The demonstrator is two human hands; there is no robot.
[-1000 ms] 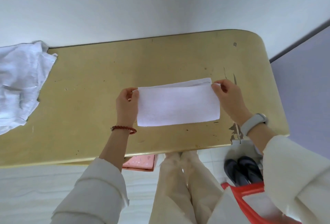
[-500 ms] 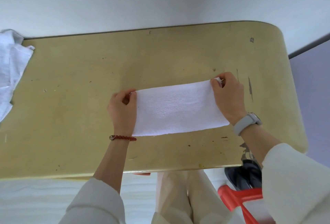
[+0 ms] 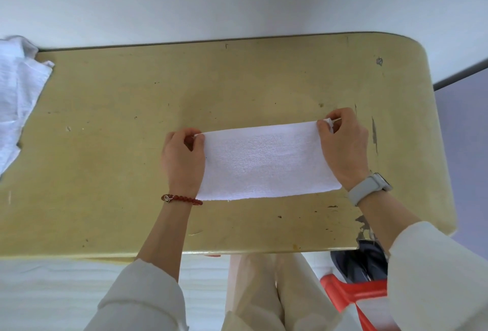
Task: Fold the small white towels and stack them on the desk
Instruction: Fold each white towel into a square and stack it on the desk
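Note:
A small white towel (image 3: 266, 161), folded into a long strip, lies flat on the yellow desk (image 3: 158, 119) right of centre. My left hand (image 3: 182, 160) pinches its far left corner between thumb and fingers. My right hand (image 3: 343, 145) pinches the far right corner the same way. Both palms rest over the towel's short ends. A rumpled pile of white cloth (image 3: 18, 98) lies on the desk's far left edge, partly cut off by the frame.
A white wall stands right behind the desk. The desk's right end is rounded, with chipped paint near the front right corner. Below the front edge are my legs, a red basket (image 3: 353, 293) and dark shoes (image 3: 361, 262) on the floor.
The towel has been laid down flat on the desk, slightly further from me. Both hands kept their pinch on its far corners. The view has shifted a little.

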